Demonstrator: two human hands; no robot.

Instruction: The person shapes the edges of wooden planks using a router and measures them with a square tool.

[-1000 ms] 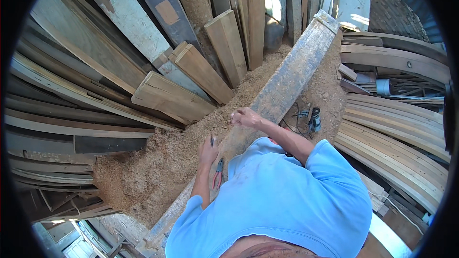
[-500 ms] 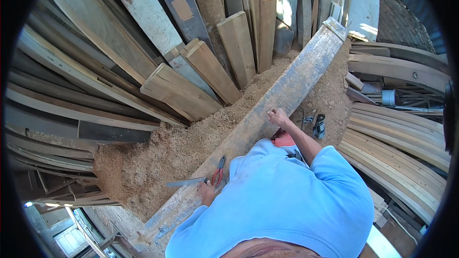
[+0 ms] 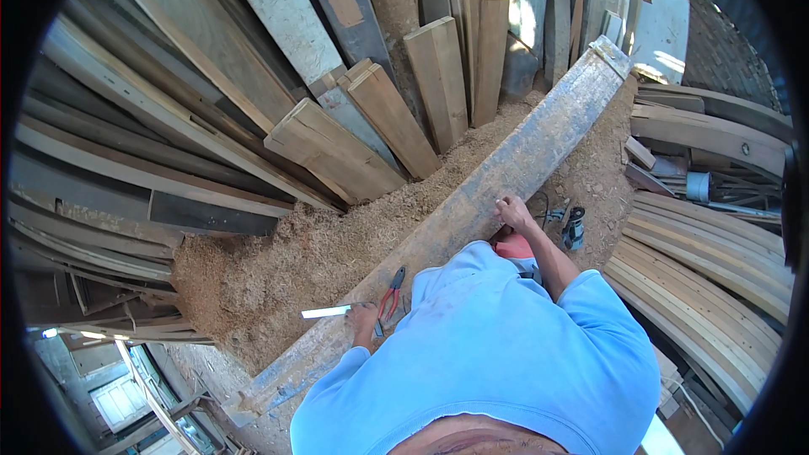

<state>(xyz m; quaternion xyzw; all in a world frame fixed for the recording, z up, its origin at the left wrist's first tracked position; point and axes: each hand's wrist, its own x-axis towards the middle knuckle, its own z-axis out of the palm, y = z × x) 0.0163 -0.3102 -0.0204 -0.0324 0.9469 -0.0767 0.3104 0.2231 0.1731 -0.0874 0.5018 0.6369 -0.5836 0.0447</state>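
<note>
Left hand [image 3: 364,320]: lower centre of the frame, on the near part of the long plank; fingers curled shut around the handle of a flat metal blade [image 3: 327,312] that sticks out to the left (chisel or scraper, I cannot tell which).
Right hand [image 3: 511,211]: centre right, resting on the plank's right edge; fingers bent over that edge, pressed close together, holding nothing loose.
Long plank [image 3: 472,202]: grey and weathered, running from the lower left of the frame up to the upper right, lying across a mound of sawdust [image 3: 278,270].
Red pliers [image 3: 391,291]: lying on the plank just beside the left hand, handles slightly apart, untouched.
Risk, plank: it rests on soft sawdust, so in my judgement a hard push with the blade could make it shift or roll under the steadying hand.
Risk, blade: if it slips off the wood, the edge could glance toward the person's own body, which leans close over the work.
Risk, pliers: loose on a sloping surface, they could slide off into the sawdust.
Risk, power tool [image 3: 571,227]: on the ground at centre right with its cord nearby (a likely snag for feet).
Containers: a pale cylindrical tub [image 3: 698,186] among the curved boards [image 3: 716,286] at the right edge; its contents are not visible.
</note>
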